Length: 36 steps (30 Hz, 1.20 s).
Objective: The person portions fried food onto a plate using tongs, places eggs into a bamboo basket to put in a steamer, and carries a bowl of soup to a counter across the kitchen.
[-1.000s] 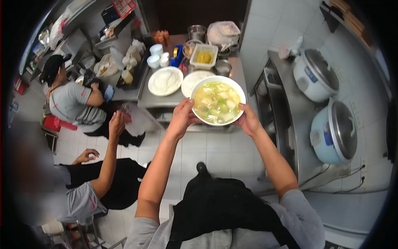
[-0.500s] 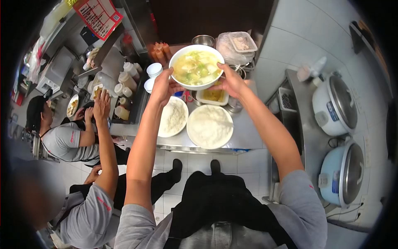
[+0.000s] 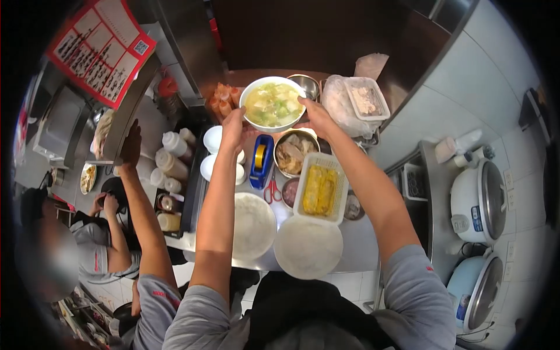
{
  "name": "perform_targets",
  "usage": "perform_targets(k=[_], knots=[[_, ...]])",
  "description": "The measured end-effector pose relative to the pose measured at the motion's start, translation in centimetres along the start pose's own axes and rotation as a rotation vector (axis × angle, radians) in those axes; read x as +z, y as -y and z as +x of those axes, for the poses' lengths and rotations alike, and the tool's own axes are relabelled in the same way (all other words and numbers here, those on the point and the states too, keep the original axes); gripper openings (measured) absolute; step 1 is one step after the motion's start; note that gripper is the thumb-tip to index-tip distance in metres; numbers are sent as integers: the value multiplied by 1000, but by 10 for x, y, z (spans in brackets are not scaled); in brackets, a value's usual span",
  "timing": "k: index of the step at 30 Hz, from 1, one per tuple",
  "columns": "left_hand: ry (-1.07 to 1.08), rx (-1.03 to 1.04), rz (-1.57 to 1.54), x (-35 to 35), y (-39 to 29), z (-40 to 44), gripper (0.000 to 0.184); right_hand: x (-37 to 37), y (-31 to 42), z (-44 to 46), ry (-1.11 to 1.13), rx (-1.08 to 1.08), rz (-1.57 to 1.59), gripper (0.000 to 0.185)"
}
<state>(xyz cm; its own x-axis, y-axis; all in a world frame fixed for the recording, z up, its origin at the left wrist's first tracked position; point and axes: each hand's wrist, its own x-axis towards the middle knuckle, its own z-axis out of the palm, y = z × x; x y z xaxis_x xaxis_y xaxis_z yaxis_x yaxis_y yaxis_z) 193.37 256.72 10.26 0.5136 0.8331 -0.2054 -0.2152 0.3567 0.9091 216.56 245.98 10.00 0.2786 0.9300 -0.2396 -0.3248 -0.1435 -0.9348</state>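
Note:
A white bowl of soup [image 3: 273, 104] with pale chunks and green bits in yellowish broth is held level over the far side of the counter. My left hand [image 3: 234, 129] grips its left rim, thumb on top and fingers beneath. On the right rim my right hand [image 3: 317, 118] has the same kind of grip. Nearer to me are a blue tape dispenser [image 3: 261, 165], red-handled scissors [image 3: 272, 191] and a metal pot of meat pieces [image 3: 295, 153]. A white basket with yellow food [image 3: 318, 189] stands below my right hand.
Two wide white bowls, a left one [image 3: 254, 226] and a right one [image 3: 308, 248], sit at the near edge. Sauce bottles [image 3: 172, 162] stand left, a plastic tub [image 3: 367, 99] back right. Rice cookers [image 3: 475, 201] line the right side. A co-worker's arm [image 3: 153, 227] reaches in from the left.
My hands have carried the bowl slightly toward the back of the counter. My view has shifted forward, showing the tape dispenser and meat pot. The co-worker's hand at left has moved up to the shelf.

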Motion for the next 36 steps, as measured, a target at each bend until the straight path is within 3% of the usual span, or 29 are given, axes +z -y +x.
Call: perform_targets(k=[5, 14, 26, 31, 36], knots=[[-33, -15, 0, -26, 29, 70, 36, -6, -18, 66, -73, 65, -63, 45], [-71, -148, 7, -69, 92, 137, 35, -36, -87, 164, -49, 282, -142, 47], [-131, -275, 4, -86, 132, 162, 34, -53, -130, 205, 18, 551, -272, 40], [-130, -267, 37, -95, 146, 177, 35, -55, -139, 208, 34, 531, -227, 37], [-123, -285, 105, -106, 165, 194, 42, -49, -122, 198, 47, 532, -357, 53]])
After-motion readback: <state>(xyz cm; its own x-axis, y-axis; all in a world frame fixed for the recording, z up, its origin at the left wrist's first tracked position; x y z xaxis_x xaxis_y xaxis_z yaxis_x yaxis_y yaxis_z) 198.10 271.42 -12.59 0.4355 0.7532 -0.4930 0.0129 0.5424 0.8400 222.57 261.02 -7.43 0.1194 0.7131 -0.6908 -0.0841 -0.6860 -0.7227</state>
